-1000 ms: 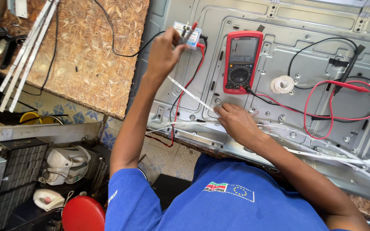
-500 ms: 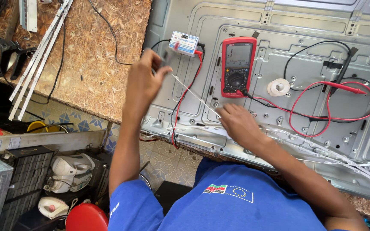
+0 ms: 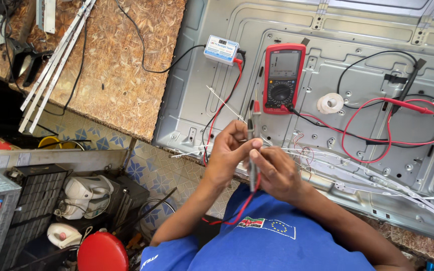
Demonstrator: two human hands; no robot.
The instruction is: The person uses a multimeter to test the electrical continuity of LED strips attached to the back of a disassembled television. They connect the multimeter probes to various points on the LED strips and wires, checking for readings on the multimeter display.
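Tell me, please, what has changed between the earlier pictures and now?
The left hand let go of the small white tester box, now lying on the grey metal panel, and came back toward the body. Both hands now meet: the right hand joined it around a thin probe with red wire. The red multimeter stayed in place.

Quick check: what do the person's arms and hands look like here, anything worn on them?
Both arms are bare from above the elbow down. No gloves, rings or a watch show on the left hand or the right hand. The short sleeves belong to a blue T-shirt, which has two small flag patches on the chest.
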